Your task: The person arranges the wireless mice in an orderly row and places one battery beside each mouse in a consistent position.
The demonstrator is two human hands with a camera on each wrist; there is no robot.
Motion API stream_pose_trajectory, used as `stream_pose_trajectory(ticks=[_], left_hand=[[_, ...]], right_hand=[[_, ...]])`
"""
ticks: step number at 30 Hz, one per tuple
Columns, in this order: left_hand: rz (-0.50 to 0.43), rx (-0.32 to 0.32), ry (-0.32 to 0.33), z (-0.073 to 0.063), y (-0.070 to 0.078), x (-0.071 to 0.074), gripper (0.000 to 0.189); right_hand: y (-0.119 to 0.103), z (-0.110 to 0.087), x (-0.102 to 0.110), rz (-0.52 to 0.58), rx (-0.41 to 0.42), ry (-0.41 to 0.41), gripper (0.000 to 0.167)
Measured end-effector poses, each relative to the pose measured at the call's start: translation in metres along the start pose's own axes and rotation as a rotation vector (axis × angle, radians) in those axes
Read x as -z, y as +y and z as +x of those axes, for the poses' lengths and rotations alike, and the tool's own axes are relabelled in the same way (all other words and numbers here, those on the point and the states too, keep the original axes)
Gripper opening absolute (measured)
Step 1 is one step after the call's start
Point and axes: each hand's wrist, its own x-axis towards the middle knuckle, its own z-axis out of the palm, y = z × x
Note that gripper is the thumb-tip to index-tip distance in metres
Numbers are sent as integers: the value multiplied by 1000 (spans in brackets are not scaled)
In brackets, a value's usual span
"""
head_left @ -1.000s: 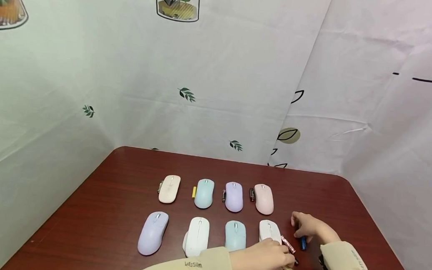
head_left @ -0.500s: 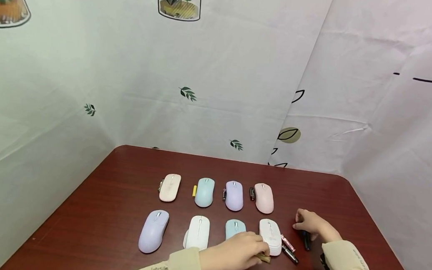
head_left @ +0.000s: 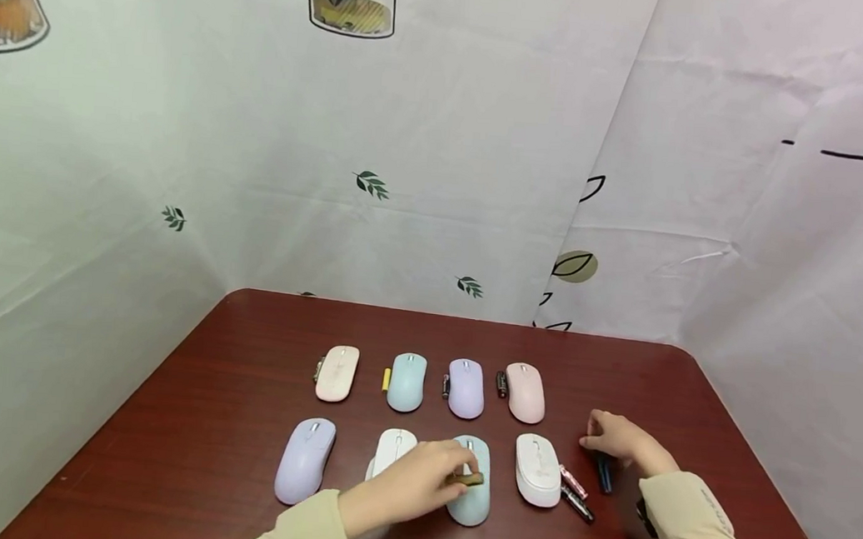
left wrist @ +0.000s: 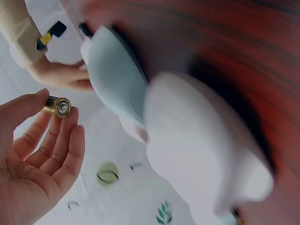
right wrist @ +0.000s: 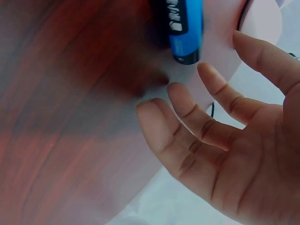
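Observation:
My left hand (head_left: 417,479) pinches a gold-and-black battery (head_left: 471,478) between thumb and fingers, over the light blue mouse (head_left: 469,510) in the front row. In the left wrist view, the end of that battery (left wrist: 63,108) faces the camera, while the other fingers lie loosely bent. My right hand (head_left: 626,440) hovers at the right side of the table, beside a blue battery (head_left: 604,475). Its fingers are spread and relaxed in the right wrist view, with the blue battery (right wrist: 185,33) just beyond the fingertips and nothing held.
A white mouse (head_left: 538,471) has a pink battery (head_left: 573,482) and a black-and-silver battery (head_left: 577,505) to its right. A purple mouse (head_left: 304,461) and another white mouse (head_left: 394,446) stand front left. Behind are several mice, each with batteries at its left, like the yellow battery (head_left: 386,380).
My left hand has carried the gold battery leftward, from beside the loose batteries past the white mouse to above the light blue mouse. My right hand has shifted only slightly near the blue battery.

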Motion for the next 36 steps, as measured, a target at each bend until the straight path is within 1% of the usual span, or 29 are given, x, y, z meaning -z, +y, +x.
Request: stream_pose_trajectory(ticks=[3, 5, 9, 12, 16, 21, 23, 25, 28, 30, 32, 34, 36], left_hand=[[-20, 64, 16, -11, -9, 6, 14], [-24, 93, 21, -18, -15, 10, 14], [-17, 119, 50, -33, -25, 16, 15], [-25, 159, 79, -44, -33, 20, 16], [-69, 223, 114, -59, -42, 23, 17], [-91, 245, 156, -75, -49, 30, 19], [-90, 260, 164, -79, -51, 35, 19], [-71, 280, 187, -83, -54, 41, 18], [-39, 314, 239, -89, -58, 52, 17], [-24, 335, 264, -93, -61, 57, 17], [-19, 356, 265, -98, -63, 60, 18], [-7, 369, 257, -102, -66, 62, 17], [11, 381, 257, -106, -68, 62, 17]], right_hand=[[-5, 3, 1, -23, 40, 18, 19], [-9, 6, 1, -44, 66, 34, 18], [-18, 10, 4, -104, 89, 66, 18], [-29, 12, 6, -146, 88, 92, 21], [-48, 13, 6, -181, 112, 136, 25], [-78, 14, -4, -215, 162, 202, 26], [-90, 15, -10, -228, 180, 223, 26], [-102, 15, -16, -231, 202, 229, 26], [-116, 15, -26, -236, 277, 234, 27], [-124, 15, -32, -237, 359, 238, 27], [-131, 15, -37, -241, 450, 244, 26], [-138, 14, -41, -255, 520, 253, 25], [-145, 14, -46, -259, 554, 250, 23]])
